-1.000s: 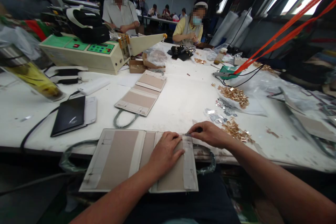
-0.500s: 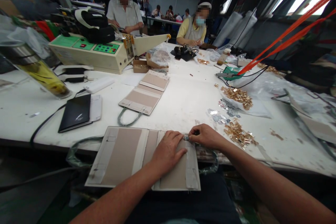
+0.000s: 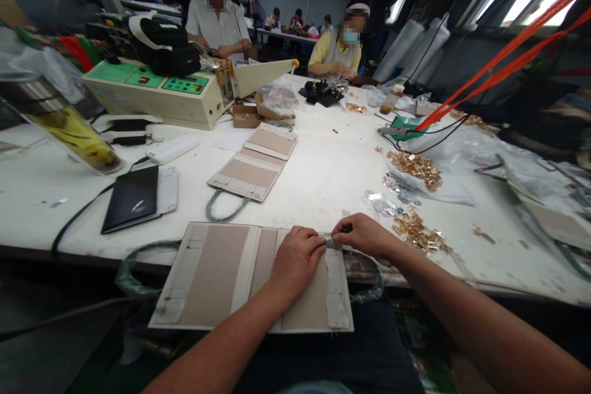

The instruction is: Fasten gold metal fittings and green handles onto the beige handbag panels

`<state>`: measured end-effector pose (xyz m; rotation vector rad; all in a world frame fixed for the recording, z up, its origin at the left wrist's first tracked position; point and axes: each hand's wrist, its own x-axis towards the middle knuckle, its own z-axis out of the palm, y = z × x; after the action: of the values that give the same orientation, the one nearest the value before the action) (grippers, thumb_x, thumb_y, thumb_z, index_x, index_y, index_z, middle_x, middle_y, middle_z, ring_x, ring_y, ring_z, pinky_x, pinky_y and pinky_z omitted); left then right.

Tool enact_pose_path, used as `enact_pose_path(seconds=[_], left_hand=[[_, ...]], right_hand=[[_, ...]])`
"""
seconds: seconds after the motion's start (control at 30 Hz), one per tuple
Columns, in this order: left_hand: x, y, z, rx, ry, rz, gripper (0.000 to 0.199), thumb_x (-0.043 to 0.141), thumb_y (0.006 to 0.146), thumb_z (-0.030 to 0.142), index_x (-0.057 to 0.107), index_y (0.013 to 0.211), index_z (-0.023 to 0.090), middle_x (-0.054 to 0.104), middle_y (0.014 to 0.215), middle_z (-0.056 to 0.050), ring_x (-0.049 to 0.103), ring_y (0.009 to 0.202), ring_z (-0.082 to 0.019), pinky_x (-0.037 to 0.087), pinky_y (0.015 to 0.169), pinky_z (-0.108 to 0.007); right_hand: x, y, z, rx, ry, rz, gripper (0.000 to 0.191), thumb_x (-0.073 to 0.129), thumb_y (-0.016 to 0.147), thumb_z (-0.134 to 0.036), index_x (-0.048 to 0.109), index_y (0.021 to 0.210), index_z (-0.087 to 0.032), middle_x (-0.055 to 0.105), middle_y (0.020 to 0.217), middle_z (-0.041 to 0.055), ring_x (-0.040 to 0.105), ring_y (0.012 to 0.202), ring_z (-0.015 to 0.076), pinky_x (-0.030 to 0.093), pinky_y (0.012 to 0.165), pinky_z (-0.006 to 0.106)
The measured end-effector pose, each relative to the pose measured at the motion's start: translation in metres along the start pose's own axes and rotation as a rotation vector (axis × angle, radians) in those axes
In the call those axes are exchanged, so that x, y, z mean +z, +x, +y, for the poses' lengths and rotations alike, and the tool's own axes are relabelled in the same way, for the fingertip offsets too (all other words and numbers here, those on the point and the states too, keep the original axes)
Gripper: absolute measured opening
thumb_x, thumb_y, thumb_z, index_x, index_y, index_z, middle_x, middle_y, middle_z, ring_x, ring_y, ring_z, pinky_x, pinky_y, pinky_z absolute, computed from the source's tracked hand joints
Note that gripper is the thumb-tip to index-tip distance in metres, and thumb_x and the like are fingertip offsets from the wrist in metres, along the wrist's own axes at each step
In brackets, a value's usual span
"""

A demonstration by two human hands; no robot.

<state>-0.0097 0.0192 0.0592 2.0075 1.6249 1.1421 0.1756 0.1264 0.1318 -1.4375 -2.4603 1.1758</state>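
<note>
The opened bag panel [image 3: 215,274] straddles the white table's near edge [image 3: 314,221], long axis left-to-right, handles [image 3: 129,283] pointing outward. Left hand [image 3: 298,255] presses it, fingers loosely extended, gripping nothing; right hand's [image 3: 333,236] fingertips pinch a small grey piece [image 3: 329,243].

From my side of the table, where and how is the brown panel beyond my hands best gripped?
Probably by its loop handle, from the near side: it extends from the near edge with an open middle to hook, while the panel lies flat.
</note>
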Motion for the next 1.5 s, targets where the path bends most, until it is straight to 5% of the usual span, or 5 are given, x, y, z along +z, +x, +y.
enact_pose_path(seconds=[0.2,0.27,0.4,0.7,1.5], left_hand=[[0.002,-0.001,0.003,-0.02,-0.013,0.038,0.018,0.072,0.095,0.016,0.079,0.11,0.024,0.072,0.109,-0.004,0.059,0.107,-0.022,0.051,0.096,-0.039],[0.002,-0.001,0.003,-0.019,0.002,0.035,0.02,0.072,0.095,0.017,0.079,0.112,0.025,0.072,0.109,-0.004,0.059,0.108,-0.023,0.051,0.096,-0.04],[0.003,0.0,0.002,-0.023,0.013,0.032,0.018,0.072,0.096,0.019,0.078,0.112,0.025,0.071,0.108,-0.003,0.058,0.107,-0.023,0.051,0.095,-0.04],[0.0,-0.001,0.005,-0.03,0.025,0.011,0.02,0.069,0.098,0.02,0.074,0.117,0.023,0.071,0.11,-0.004,0.057,0.11,-0.024,0.05,0.098,-0.041],[0.0,0.0,0.003,-0.017,0.029,-0.002,0.022,0.069,0.098,0.019,0.077,0.117,0.026,0.071,0.109,-0.003,0.057,0.108,-0.024,0.051,0.095,-0.041]], right_hand=[[-0.018,-0.022,0.021,0.037,-0.533,0.468,0.026,0.064,0.097,-0.039,0.08,0.115,-0.027,0.07,0.131,0.0053,0.071,0.098,0.0238,0.049,0.081,0.032],[-0.009,-0.027,0.021,-0.089,-0.537,0.411,0.033,0.067,0.096,-0.043,0.076,0.126,-0.031,0.064,0.14,0.005,0.071,0.094,0.0209,0.05,0.08,0.031],[0.02,-0.026,0.009,-0.316,-0.447,0.189,0.031,0.065,0.099,-0.038,0.074,0.128,-0.034,0.071,0.119,0.0022,0.071,0.093,0.0176,0.048,0.08,0.027],[0.033,-0.019,0.006,-0.186,-0.463,0.187,0.02,0.062,0.1,-0.034,0.081,0.104,-0.028,0.073,0.098,0.0018,0.069,0.092,0.0177,0.042,0.075,0.026],[0.036,-0.021,-0.006,-0.107,-0.472,0.14,0.022,0.061,0.099,-0.031,0.08,0.11,-0.029,0.071,0.099,0.0039,0.069,0.093,0.0214,0.042,0.074,0.03]])
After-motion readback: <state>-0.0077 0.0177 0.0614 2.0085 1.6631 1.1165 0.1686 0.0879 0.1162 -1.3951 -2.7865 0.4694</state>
